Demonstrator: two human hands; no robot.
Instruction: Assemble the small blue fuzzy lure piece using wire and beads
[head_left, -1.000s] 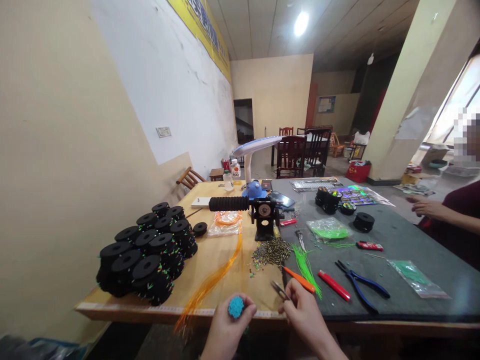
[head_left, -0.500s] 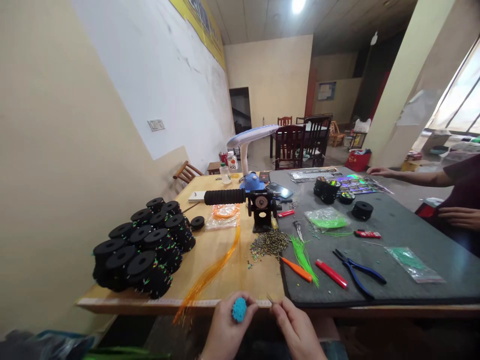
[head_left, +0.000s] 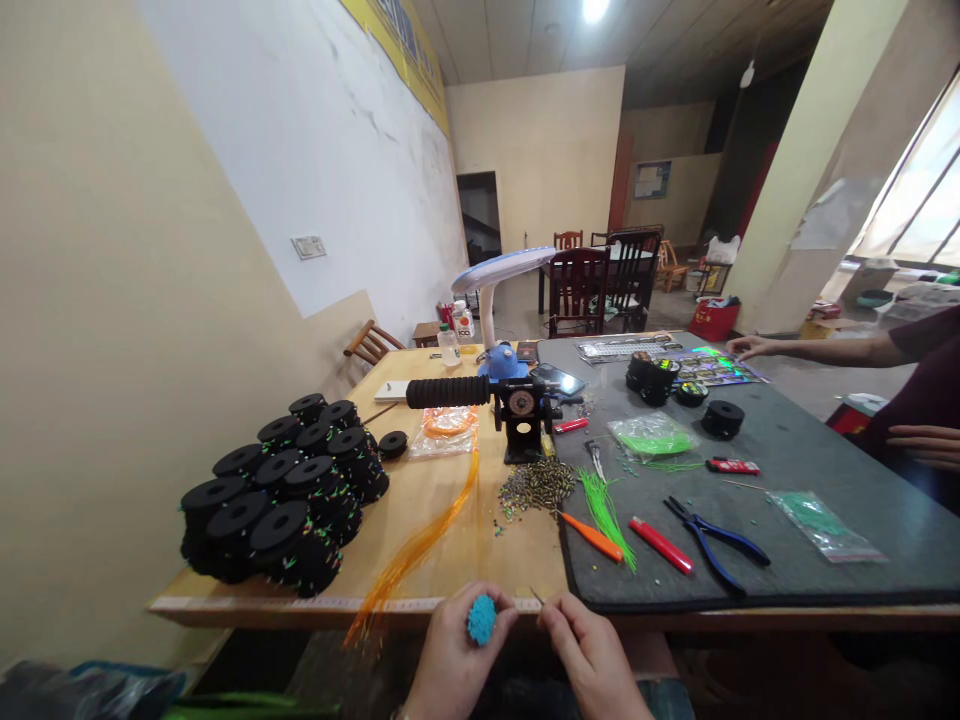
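Note:
My left hand (head_left: 452, 658) is closed around a small blue foam pad (head_left: 481, 618), held at the table's near edge. Beside it my right hand (head_left: 592, 655) pinches a thin metal tool (head_left: 537, 596) whose tip points toward the blue pad. Both hands hover just in front of the wooden table (head_left: 450, 560). A strand bundle of orange line (head_left: 420, 545) runs across the wood toward my left hand. A pile of small brass beads (head_left: 536, 488) lies further in.
Stacked black foam spools (head_left: 281, 490) fill the left. A black winder with a handle (head_left: 517, 410) stands mid-table. On the grey mat (head_left: 750, 560) lie green line (head_left: 609, 515), an orange tool, a red tool, blue pliers (head_left: 716, 543). Another person's arm (head_left: 810, 350) reaches in at right.
My hands drew back from over the table to its near edge, the right one leaving the orange tool's end. The other person's arm stretched toward the shiny sheets.

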